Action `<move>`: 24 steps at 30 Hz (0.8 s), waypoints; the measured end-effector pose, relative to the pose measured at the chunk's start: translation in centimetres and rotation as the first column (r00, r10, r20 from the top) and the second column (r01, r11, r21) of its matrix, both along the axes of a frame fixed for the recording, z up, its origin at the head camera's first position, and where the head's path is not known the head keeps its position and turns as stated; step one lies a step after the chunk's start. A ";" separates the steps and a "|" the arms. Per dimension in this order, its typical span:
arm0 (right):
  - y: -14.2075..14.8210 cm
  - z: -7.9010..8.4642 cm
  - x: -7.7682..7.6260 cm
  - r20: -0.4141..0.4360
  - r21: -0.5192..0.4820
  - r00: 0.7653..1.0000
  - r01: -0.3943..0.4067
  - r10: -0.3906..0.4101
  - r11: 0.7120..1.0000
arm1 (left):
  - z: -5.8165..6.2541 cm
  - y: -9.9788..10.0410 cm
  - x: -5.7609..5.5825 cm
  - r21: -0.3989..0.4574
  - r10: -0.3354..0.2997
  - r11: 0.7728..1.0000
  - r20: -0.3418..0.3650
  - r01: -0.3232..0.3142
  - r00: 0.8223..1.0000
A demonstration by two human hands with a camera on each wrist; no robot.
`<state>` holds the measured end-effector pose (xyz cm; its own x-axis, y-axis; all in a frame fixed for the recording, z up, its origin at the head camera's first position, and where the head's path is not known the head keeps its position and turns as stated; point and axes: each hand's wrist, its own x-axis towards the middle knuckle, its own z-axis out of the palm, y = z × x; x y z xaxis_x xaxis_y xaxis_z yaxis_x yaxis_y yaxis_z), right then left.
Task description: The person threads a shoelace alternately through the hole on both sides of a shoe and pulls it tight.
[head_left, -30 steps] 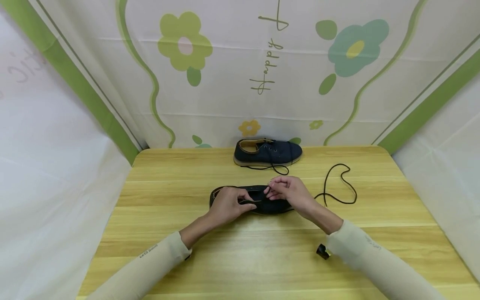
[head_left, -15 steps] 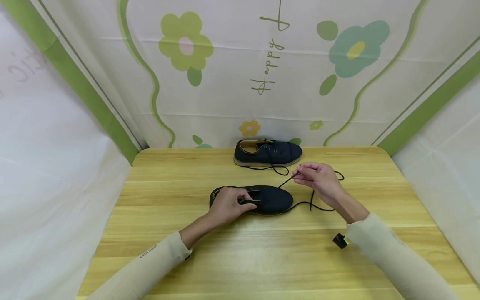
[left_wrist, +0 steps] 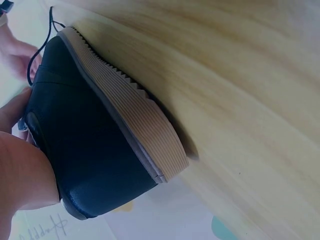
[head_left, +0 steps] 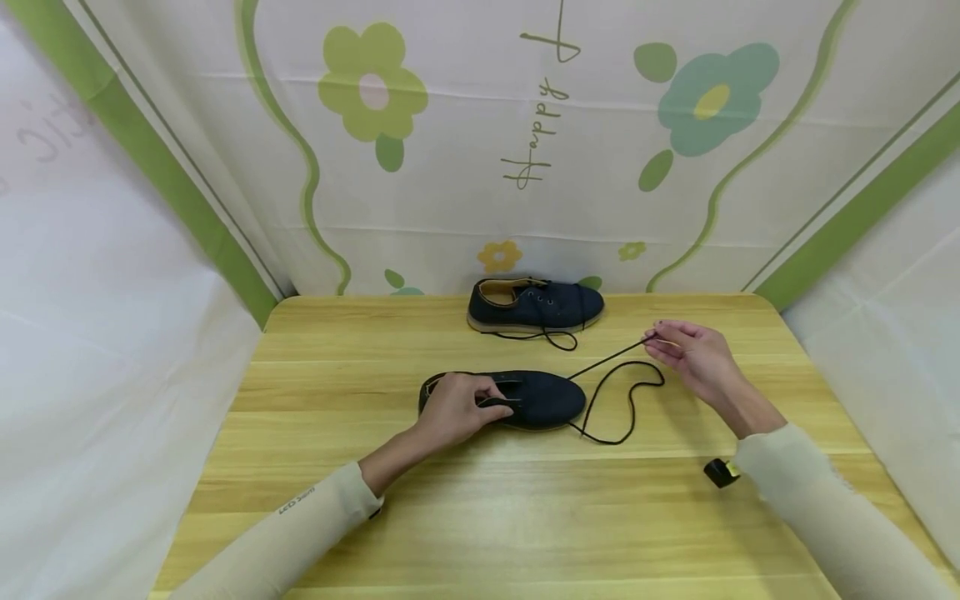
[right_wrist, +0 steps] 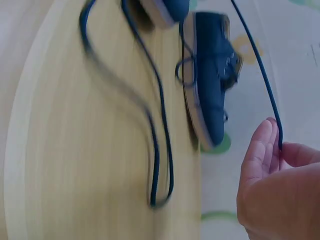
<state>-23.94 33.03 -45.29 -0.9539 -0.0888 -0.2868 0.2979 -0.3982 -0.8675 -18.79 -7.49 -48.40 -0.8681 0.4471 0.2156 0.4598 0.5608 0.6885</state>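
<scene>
A curtained booth: flower-printed cloth (head_left: pixel 450 192) hangs behind a wooden table (head_left: pixel 495 517).

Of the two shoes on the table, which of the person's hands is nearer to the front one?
Left. The left hand is on the front shoe, gripping it; the right hand is apart from it, off to its right, pinching the shoelace.

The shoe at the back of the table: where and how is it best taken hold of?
Probably pinch its heel from the person's left: the shoe rests on its sole, opening toward that end, while its lace crosses the toe and lies in front.
</scene>
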 end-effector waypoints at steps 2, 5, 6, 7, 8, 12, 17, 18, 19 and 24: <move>1.0 -0.1 -0.1 0.016 -0.026 1.000 0.024 -0.023 0.999 | 0.0 0.0 0.0 0.006 -0.002 1.000 -0.006 0.002 1.000; 2.4 -0.4 -0.2 0.022 -0.059 0.999 0.047 -0.046 0.997 | 0.1 0.0 0.0 0.013 -0.004 1.000 -0.011 0.004 1.000; 2.8 -0.5 -0.3 0.020 -0.068 0.998 0.052 -0.051 0.996 | 0.2 0.0 -0.1 0.015 -0.004 1.000 -0.012 0.004 1.000; 3.2 -0.6 -0.4 0.018 -0.078 0.998 0.057 -0.056 0.995 | 0.2 0.0 -0.1 0.018 -0.005 1.000 -0.013 0.005 1.000; 3.6 -0.8 -0.4 0.017 -0.092 0.998 0.063 -0.062 0.994 | 0.2 0.0 -0.1 0.019 -0.005 1.000 -0.012 0.006 1.000; 5.1 -1.1 -0.5 0.030 -0.135 0.994 0.106 -0.103 0.985 | 0.1 0.0 -0.1 0.028 -0.007 1.000 -0.023 0.007 1.000; 6.5 -1.0 -0.4 0.084 -0.126 0.979 0.196 -0.186 0.972 | 0.1 0.0 -0.1 0.036 -0.011 0.999 -0.027 0.012 1.000; 6.7 -0.9 -0.4 0.096 -0.123 0.975 0.212 -0.201 0.970 | 0.1 0.0 -0.1 0.038 -0.012 0.999 -0.026 0.013 1.000; 7.0 -0.9 -0.4 0.105 -0.119 0.971 0.225 -0.213 0.967 | 0.0 0.0 -0.1 0.041 -0.012 0.999 -0.025 0.014 1.000; 7.5 -0.7 -0.4 0.118 -0.124 0.963 0.256 -0.242 0.959 | -0.1 -0.1 0.0 0.056 -0.018 0.998 -0.035 0.020 0.999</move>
<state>-24.30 40.50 -45.99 -0.9174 0.1029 -0.3846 0.2572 -0.5841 -0.7698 -18.77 -7.56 -48.50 -0.8512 0.4497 0.2705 0.4941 0.5130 0.7019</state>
